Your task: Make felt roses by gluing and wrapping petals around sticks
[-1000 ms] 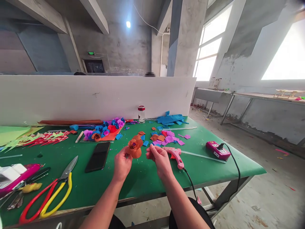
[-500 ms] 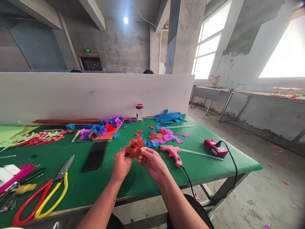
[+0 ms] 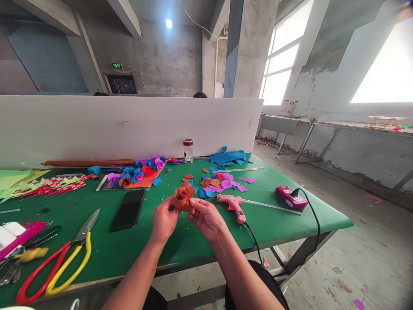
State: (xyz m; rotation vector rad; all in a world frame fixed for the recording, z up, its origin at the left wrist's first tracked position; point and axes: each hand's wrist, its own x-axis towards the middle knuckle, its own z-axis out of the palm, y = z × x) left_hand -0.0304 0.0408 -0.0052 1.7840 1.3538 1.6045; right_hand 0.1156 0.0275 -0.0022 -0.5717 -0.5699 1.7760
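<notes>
Closest to where I stand, at the lower left of the frame, a pair of scissors (image 3: 81,241) lies with its blades parted, 1 handle red and 1 yellow. From the bottom edge, 2 bare forearms reach up to the centre of the frame, where a brown paper flower (image 3: 182,193) is held just above the green surface (image 3: 190,249). The left hand (image 3: 164,218) grips it with closed fingers at its lower left edge; the right hand (image 3: 206,217) has thumb and fingers pinched on a petal at its lower right. So the flower sits between and slightly beyond both hands, touching each, neither being nearer. It is roundish, with no clear long axis, and its open face tilts up. Left of it lies a dark phone (image 3: 128,209); right, near the right hand, a pink glue gun (image 3: 229,199) rests on its side. Beyond are loose paper pieces (image 3: 226,184), a heap of finished-looking blooms (image 3: 138,172) at left, then a red-lidded jar (image 3: 188,153) before the white board (image 3: 129,129).
</notes>
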